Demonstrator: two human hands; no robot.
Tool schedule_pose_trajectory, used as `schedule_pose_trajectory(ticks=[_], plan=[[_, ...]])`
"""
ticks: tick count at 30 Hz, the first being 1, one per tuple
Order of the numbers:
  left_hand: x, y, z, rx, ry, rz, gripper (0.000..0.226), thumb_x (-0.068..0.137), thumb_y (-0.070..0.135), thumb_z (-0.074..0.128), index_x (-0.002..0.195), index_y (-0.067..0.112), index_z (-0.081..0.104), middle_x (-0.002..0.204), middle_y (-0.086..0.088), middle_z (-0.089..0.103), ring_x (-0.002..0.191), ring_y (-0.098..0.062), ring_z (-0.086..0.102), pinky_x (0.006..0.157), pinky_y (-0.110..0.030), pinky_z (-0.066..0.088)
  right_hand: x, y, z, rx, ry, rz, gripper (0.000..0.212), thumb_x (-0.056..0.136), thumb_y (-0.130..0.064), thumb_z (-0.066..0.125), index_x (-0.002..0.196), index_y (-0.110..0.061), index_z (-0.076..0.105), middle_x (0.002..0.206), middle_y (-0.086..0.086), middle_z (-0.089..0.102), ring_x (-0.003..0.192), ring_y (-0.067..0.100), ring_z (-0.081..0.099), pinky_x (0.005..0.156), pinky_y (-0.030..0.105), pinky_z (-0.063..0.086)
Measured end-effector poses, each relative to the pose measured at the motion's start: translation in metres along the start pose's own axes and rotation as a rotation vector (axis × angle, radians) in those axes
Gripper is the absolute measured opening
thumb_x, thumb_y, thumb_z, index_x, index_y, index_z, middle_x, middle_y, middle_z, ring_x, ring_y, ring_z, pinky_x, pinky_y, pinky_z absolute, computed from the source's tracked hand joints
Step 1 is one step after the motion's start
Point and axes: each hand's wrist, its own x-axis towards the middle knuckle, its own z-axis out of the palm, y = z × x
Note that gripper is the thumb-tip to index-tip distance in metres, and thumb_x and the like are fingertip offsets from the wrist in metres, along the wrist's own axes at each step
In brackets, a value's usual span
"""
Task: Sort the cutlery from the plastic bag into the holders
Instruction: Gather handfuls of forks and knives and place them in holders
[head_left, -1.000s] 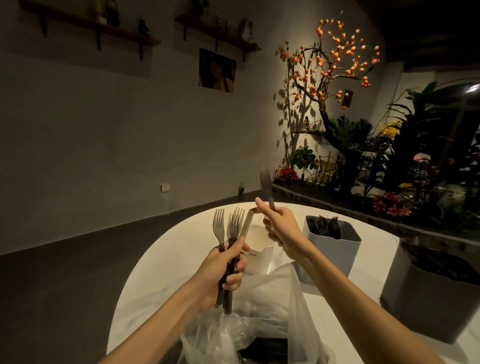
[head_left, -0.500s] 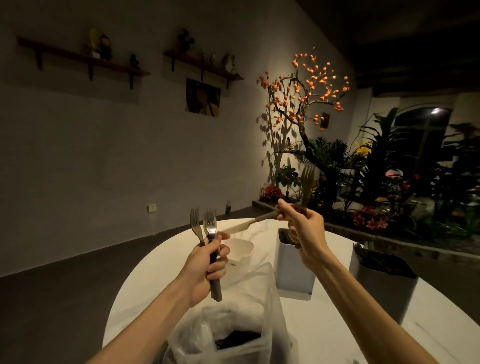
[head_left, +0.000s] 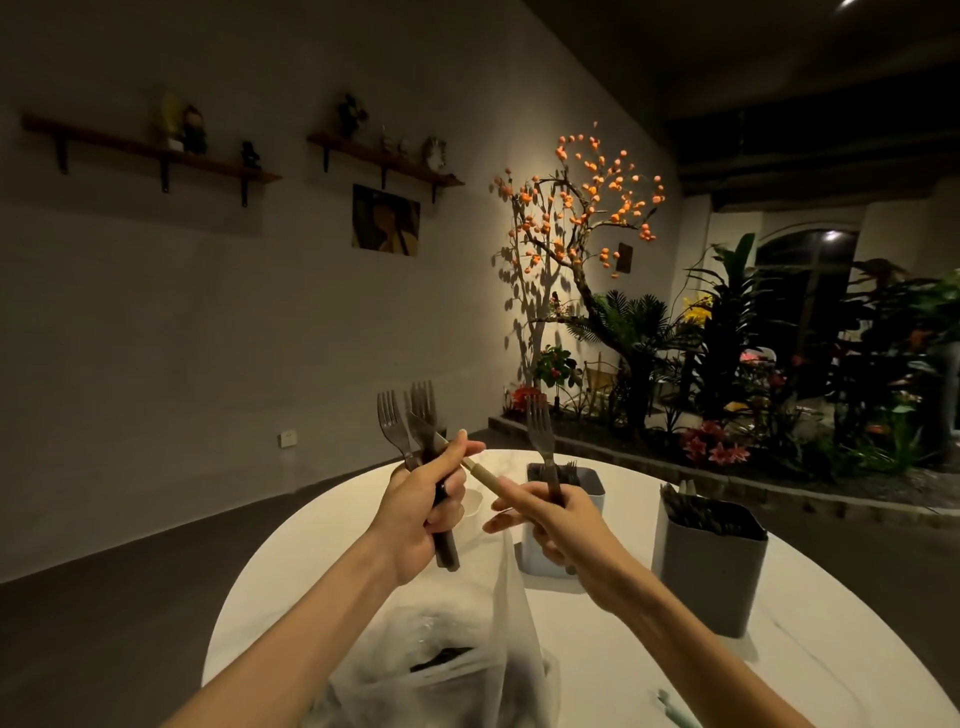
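Two forks (head_left: 410, 423) and a pale-handled knife (head_left: 457, 457) are clenched upright in the left hand (head_left: 421, 512), kept as stock for sorting. A single fork (head_left: 543, 447) is gripped by the right hand (head_left: 556, 525), tines up, at 3 o'clock of the left, just before the white holder (head_left: 592, 491), presumably its destination. The plastic bag (head_left: 467, 654) lies at 6 o'clock, a grey holder (head_left: 711, 566) at 4 o'clock.
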Motion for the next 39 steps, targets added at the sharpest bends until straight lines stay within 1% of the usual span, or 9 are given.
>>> schedule_pose_trajectory(ticks=[4, 10, 15, 19, 23, 26, 30, 35, 39], plan=[[-0.006, 0.006, 0.007, 0.106, -0.028, -0.047, 0.031, 0.095, 0.033, 0.063, 0.099, 0.004, 0.075, 0.053, -0.001, 0.038, 0.041, -0.010, 0.026, 0.042, -0.023, 0.021, -0.005, -0.006, -0.010, -0.052, -0.069, 0.054, 0.057, 0.092, -0.063, 0.049, 0.094, -0.013, 0.077, 0.086, 0.005, 0.079, 0.048, 0.008, 0.038, 0.047, 0.015, 0.028], [-0.011, 0.002, 0.015, 0.082, -0.074, -0.054, 0.030, 0.091, 0.031, 0.068, 0.110, 0.007, 0.073, 0.059, 0.002, 0.038, 0.047, -0.006, 0.024, 0.042, -0.018, 0.019, -0.021, -0.003, -0.012, -0.069, -0.164, -0.039, 0.041, 0.087, -0.051, 0.058, 0.086, -0.015, 0.075, 0.067, 0.001, 0.072, 0.049, 0.006, 0.048, 0.049, 0.017, 0.036], [-0.010, -0.005, 0.018, -0.118, -0.139, -0.121, 0.049, 0.084, 0.043, 0.071, 0.117, 0.008, 0.066, 0.071, -0.001, 0.045, 0.053, -0.007, 0.022, 0.049, -0.019, 0.016, -0.024, 0.004, -0.006, 0.127, -0.046, -0.038, 0.046, 0.094, -0.051, 0.052, 0.079, -0.012, 0.070, 0.062, 0.007, 0.065, 0.052, 0.013, 0.041, 0.049, 0.018, 0.032], [-0.010, -0.013, 0.022, 0.028, -0.174, -0.118, 0.068, 0.069, 0.047, 0.086, 0.119, 0.006, 0.068, 0.070, -0.003, 0.051, 0.053, -0.008, 0.027, 0.047, -0.018, 0.025, -0.028, 0.007, -0.001, 0.077, -0.060, -0.065, 0.044, 0.094, -0.052, 0.051, 0.080, -0.014, 0.069, 0.062, 0.002, 0.062, 0.054, 0.010, 0.048, 0.056, 0.018, 0.037], [-0.012, -0.022, 0.029, 0.198, -0.045, -0.169, 0.028, 0.089, 0.030, 0.066, 0.102, 0.006, 0.067, 0.075, -0.009, 0.054, 0.057, -0.012, 0.043, 0.050, -0.022, 0.035, -0.032, 0.003, 0.007, 0.003, -0.158, -0.052, 0.038, 0.100, -0.046, 0.052, 0.092, -0.016, 0.073, 0.076, 0.003, 0.074, 0.055, 0.007, 0.055, 0.056, 0.014, 0.041], [-0.010, -0.027, 0.027, 0.116, 0.006, -0.223, 0.016, 0.092, 0.012, 0.048, 0.098, 0.004, 0.060, 0.079, -0.015, 0.054, 0.058, -0.015, 0.045, 0.045, -0.021, 0.039, -0.033, 0.002, 0.003, -0.034, -0.084, -0.019, 0.050, 0.092, -0.060, 0.047, 0.081, -0.018, 0.072, 0.063, -0.002, 0.069, 0.052, 0.008, 0.047, 0.052, 0.016, 0.035], [-0.017, -0.027, 0.026, 0.033, -0.150, -0.252, 0.016, 0.090, 0.007, 0.040, 0.087, 0.004, 0.055, 0.060, -0.009, 0.041, 0.047, -0.013, 0.032, 0.041, -0.022, 0.030, -0.023, 0.006, -0.005, 0.095, 0.202, 0.009, 0.046, 0.088, -0.059, 0.055, 0.090, -0.015, 0.068, 0.065, -0.004, 0.058, 0.061, 0.006, 0.049, 0.053, 0.011, 0.038], [-0.029, -0.037, 0.037, 0.059, -0.368, -0.354, 0.020, 0.086, 0.014, 0.041, 0.073, 0.007, 0.054, 0.061, -0.007, 0.039, 0.050, -0.012, 0.033, 0.044, -0.021, 0.031, -0.020, 0.007, -0.008, 0.164, -0.037, 0.022, 0.043, 0.089, -0.060, 0.059, 0.093, -0.019, 0.072, 0.055, -0.005, 0.047, 0.053, 0.006, 0.044, 0.056, 0.022, 0.031], [-0.034, -0.042, 0.047, 0.062, -0.375, -0.400, 0.031, 0.092, 0.018, 0.046, 0.092, -0.003, 0.070, 0.079, -0.018, 0.063, 0.066, -0.022, 0.060, 0.062, -0.028, 0.049, -0.019, 0.008, -0.008, 0.251, 0.043, 0.008, 0.038, 0.092, -0.053, 0.060, 0.085, -0.018, 0.073, 0.070, 0.006, 0.060, 0.071, 0.021, 0.065, 0.068, 0.025, 0.048]])
